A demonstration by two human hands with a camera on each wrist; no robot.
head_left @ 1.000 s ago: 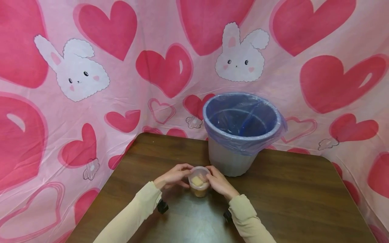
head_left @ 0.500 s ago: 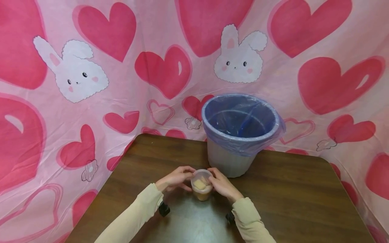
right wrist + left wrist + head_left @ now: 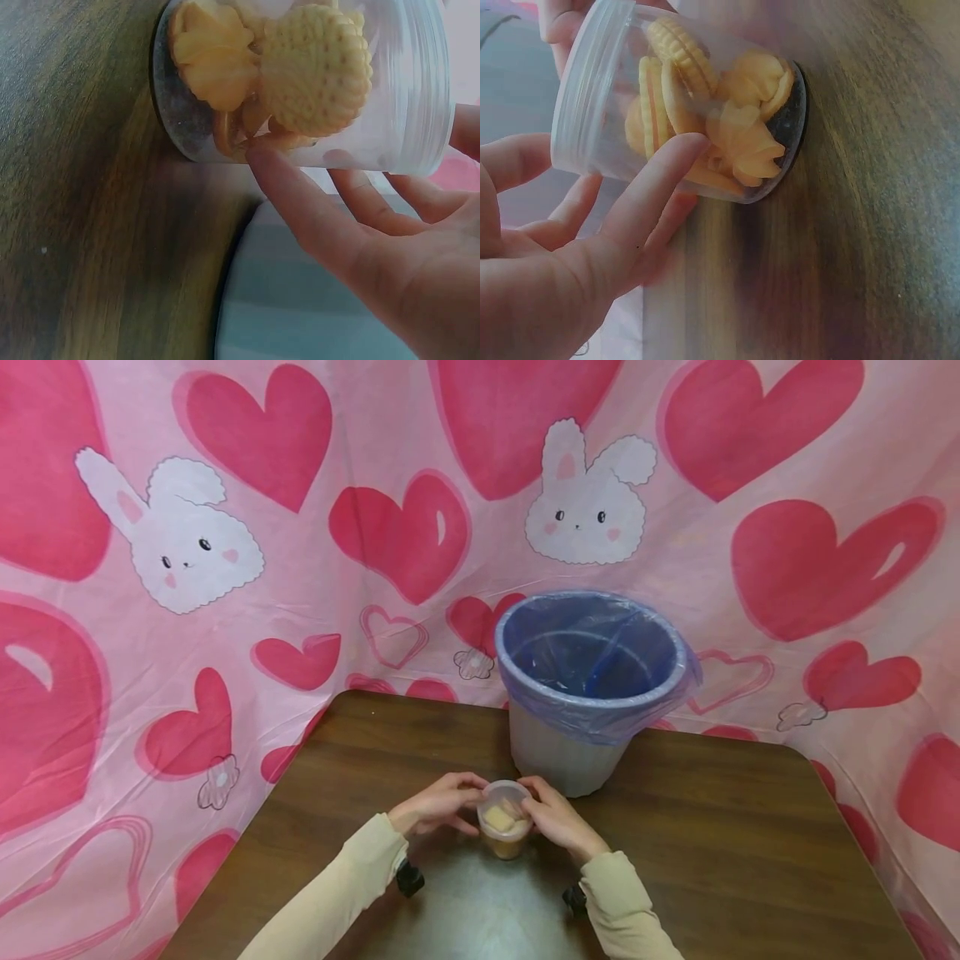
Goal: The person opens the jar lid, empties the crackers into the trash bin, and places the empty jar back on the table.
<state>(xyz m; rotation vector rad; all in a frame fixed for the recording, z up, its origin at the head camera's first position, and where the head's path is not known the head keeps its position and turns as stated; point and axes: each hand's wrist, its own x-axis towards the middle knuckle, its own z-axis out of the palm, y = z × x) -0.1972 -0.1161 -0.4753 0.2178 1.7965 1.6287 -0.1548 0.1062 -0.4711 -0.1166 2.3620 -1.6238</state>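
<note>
Between the two hands is a small clear plastic jar with a cloudy band round its top. Several sandwich crackers, round and scalloped, show through its wall, next to flower-shaped biscuit pieces. The left hand holds the jar's left side, its thumb on the wall and its fingers by the upper band. From the other side the right hand holds it, thumb low on the wall and fingers round behind. In both wrist views the jar's dark base is at the tabletop.
A pale bin lined with a blue plastic bag stands just behind the right hand. The brown wooden table ends at a pink cloth printed with hearts and rabbits.
The jar and both hands have shifted slightly to the right and nearer. The hold of both hands looks the same, and the bin stays where it was on the table.
</note>
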